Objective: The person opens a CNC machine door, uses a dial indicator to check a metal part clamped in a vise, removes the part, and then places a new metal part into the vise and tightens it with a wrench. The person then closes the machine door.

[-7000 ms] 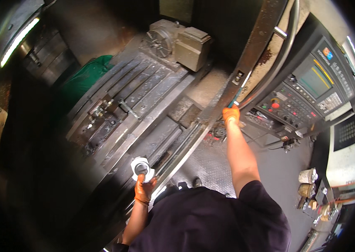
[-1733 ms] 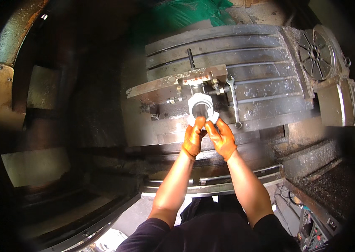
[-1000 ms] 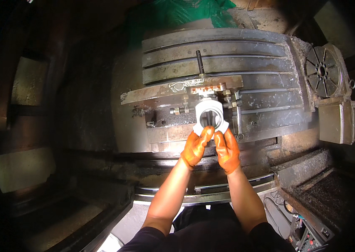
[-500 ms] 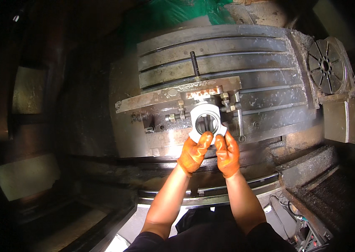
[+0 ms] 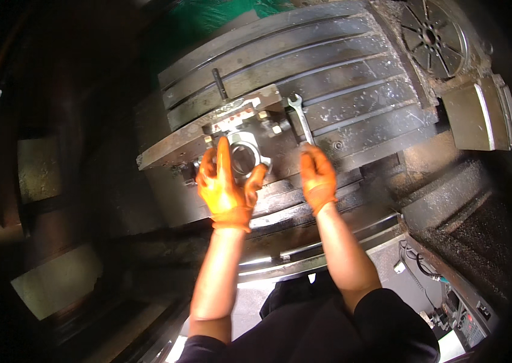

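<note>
Gloved hands at 2 spots over the slotted table [image 5: 362, 91]

Spreading the left hand [image 5: 227, 186], fingers and thumb around the left and near sides of the pale ring [image 5: 245, 138]. Bunching the right hand [image 5: 319, 180] over the near end of the wrench [image 5: 302, 117]; cannot tell whether pinching it. Showing the ring just in front of the clamp bar [image 5: 174, 143], left of middle by the table's near edge. Probably counting as done: bringing the ring up to the bar. Not yet lifting the wrench off the table.
</note>
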### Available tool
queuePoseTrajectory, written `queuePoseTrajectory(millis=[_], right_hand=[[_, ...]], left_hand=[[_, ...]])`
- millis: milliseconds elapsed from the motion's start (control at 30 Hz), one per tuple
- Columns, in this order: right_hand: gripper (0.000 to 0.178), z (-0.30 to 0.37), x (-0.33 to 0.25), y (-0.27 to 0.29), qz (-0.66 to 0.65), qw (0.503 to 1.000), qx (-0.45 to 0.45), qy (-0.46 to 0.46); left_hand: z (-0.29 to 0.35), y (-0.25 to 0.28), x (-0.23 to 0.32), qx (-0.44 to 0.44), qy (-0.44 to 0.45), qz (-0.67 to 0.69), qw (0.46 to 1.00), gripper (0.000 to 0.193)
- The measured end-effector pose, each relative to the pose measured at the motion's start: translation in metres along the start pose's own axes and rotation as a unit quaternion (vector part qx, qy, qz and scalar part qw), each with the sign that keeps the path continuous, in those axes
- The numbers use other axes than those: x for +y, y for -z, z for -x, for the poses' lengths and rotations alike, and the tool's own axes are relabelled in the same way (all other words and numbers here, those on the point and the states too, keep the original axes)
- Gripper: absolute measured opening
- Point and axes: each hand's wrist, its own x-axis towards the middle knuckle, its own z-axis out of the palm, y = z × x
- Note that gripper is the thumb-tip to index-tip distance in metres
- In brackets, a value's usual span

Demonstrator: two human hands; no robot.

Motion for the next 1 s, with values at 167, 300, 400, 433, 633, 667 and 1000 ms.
queuePoseTrajectory(millis=[167, 300, 400, 433, 633, 667, 1000], right_hand=[[0.049, -0.062, -0.015, 0.098, 0.478, 0.869, -0.038, 0.124], [0.043, -0.1, 0.016, 0.113, 0.566, 0.806, -0.13, 0.113], [0.034, -0.115, 0.039, 0.111, 0.595, 0.778, -0.164, 0.118], [0.031, -0.117, 0.043, 0.111, 0.6, 0.772, -0.173, 0.12], [0.029, -0.103, 0.01, 0.107, 0.619, 0.753, -0.178, 0.135], [0.031, -0.099, 0.008, 0.107, 0.615, 0.758, -0.159, 0.15], [0.029, -0.097, 0.004, 0.091, 0.663, 0.694, -0.227, 0.163]], left_hand=[[-0.025, 0.017, -0.009, -0.194, 0.002, 0.092, 0.977, 0.064], [-0.034, 0.02, 0.002, -0.251, 0.035, 0.083, 0.964, 0.06], [-0.028, 0.013, -0.003, -0.223, 0.005, 0.082, 0.971, 0.061], [-0.026, 0.011, -0.005, -0.22, 0.006, 0.081, 0.972, 0.061], [-0.021, 0.006, -0.007, -0.212, 0.025, 0.092, 0.973, 0.061], [-0.021, 0.003, -0.009, -0.216, 0.019, 0.078, 0.973, 0.061], [-0.039, 0.001, -0.012, -0.322, -0.048, 0.09, 0.941, 0.022]])
